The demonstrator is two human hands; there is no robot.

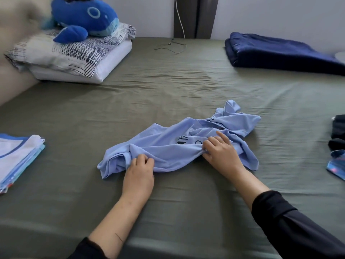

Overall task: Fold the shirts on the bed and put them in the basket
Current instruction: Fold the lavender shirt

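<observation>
Both hands (139, 171) (221, 154) pinch the crumpled blue shirt (168, 146), forearms outstretched.

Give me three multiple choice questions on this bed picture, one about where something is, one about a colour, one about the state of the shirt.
1. Where is the toy whale?
A. on the pillows
B. beside the cable
C. under the blanket

2. What colour is the shirt being handled?
A. white
B. light blue
C. red

3. What state is that shirt in?
A. neatly folded
B. on a hanger
C. crumpled, gripped by both hands

Answers: 1 A, it rests on the stacked pillows. 2 B, the cloth is pale blue. 3 C, left hand and right hand pinch bunched fabric.
</observation>
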